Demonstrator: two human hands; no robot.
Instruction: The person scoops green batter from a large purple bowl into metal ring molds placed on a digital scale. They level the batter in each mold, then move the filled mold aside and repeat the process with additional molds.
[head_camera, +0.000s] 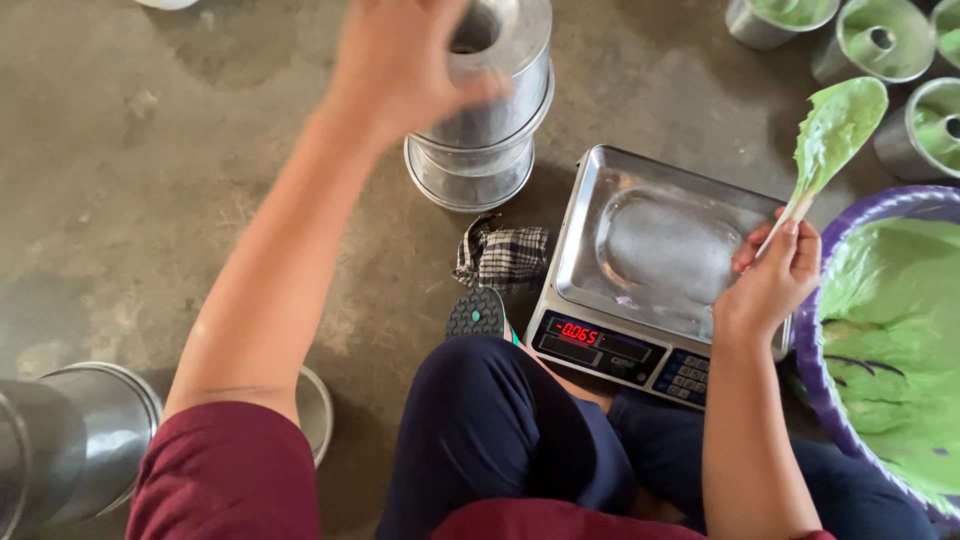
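Stack of shiny metal ring moulds (487, 110) standing upright on the concrete floor (150, 180), toward its far edge, long axis vertical, hollow centre tube of the top mould opening upward. Left hand (400, 65) right on the top mould, laid over its near-left rim, so the stack directly under and just beyond the grip, a little to the right of it. Left grip blurred by motion; fingers seem curled over the rim, but closed or only resting cannot tell. Left arm stretched far forward, clearly the nearer one to the stack.

Spatula (832, 140) coated with green batter in the right hand (770, 285), thin white handle pinched between thumb and fingertips, blade up and leaning away to the right, long axis from near-left to far-right. Right hand hovering over the right edge of the steel pan of a digital scale (650, 260), pan bare and wet-looking, red digits lit on the front panel.

Purple basin (830, 390) full of green batter just beside the right hand, at the right edge of the floor. More metal moulds already holding green batter (880, 40) at the far right corner. Checked cloth (503, 252) between stack and scale, sandal toe (478, 312) just below it. More empty moulds (80, 440) lying at the near left edge, well apart from the stack
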